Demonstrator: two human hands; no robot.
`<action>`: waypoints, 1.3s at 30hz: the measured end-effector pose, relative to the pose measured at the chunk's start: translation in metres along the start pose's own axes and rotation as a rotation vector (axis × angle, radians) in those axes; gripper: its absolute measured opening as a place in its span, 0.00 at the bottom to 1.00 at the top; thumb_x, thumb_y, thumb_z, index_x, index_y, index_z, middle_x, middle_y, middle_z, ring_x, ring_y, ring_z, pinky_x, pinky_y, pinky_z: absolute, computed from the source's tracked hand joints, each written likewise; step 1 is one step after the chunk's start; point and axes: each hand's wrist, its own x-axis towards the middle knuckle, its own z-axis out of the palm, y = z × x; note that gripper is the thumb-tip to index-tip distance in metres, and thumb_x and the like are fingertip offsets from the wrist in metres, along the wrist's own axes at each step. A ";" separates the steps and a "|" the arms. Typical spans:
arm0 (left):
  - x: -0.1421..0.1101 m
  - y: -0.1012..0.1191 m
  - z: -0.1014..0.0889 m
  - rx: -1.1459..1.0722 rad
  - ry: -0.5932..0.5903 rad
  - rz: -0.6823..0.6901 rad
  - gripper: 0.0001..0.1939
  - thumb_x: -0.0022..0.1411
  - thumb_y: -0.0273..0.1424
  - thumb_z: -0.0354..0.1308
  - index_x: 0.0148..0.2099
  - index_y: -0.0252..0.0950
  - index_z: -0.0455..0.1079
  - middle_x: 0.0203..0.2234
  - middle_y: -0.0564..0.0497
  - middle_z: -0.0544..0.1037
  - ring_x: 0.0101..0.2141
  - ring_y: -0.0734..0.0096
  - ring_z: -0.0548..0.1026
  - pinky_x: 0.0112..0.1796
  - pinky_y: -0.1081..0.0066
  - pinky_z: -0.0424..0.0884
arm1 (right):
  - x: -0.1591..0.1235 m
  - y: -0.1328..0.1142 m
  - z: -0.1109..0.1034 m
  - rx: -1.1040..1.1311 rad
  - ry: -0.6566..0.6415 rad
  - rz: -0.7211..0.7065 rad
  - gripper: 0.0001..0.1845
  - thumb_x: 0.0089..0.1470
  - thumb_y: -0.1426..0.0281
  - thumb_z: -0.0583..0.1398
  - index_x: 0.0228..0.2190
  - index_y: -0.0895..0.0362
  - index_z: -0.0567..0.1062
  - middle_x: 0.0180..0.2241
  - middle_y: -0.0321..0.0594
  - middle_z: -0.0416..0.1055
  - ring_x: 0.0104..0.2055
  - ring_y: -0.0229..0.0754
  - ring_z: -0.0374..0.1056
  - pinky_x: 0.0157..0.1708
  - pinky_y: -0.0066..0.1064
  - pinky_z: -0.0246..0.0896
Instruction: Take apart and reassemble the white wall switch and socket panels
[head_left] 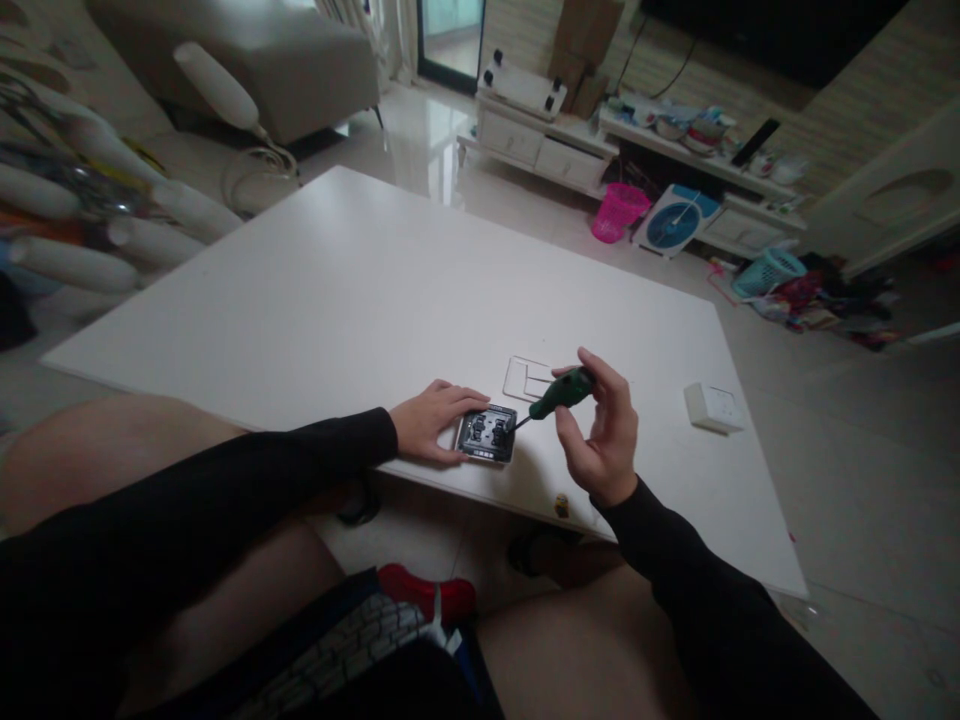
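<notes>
A square wall switch body (487, 434) with black inner parts lies near the front edge of the white table. My left hand (435, 420) grips it from the left, thumb at its near side and fingers along its far side. In my right hand (604, 430) is a screwdriver (562, 391) with a dark green handle, held slanted between thumb and fingers. Its tip meets the right part of the switch body; the exact contact spot is too small to make out. Just beyond lies a thin white switch cover plate (523, 378), partly hidden by the right hand and the screwdriver.
On the right side of the white table (360, 270) stands a white box-shaped socket (714, 408). A small yellow-and-black item (561, 505) sits by the front edge. Beyond the table are a pink basket (619, 211), a blue-and-white fan (675, 220) and a sofa (277, 65).
</notes>
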 end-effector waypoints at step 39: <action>-0.001 0.000 0.000 0.013 -0.014 -0.003 0.44 0.57 0.49 0.66 0.70 0.41 0.57 0.65 0.38 0.69 0.62 0.46 0.69 0.60 0.49 0.57 | -0.004 -0.005 0.012 0.185 0.101 0.281 0.31 0.53 0.70 0.69 0.53 0.46 0.62 0.43 0.37 0.71 0.41 0.44 0.76 0.42 0.41 0.77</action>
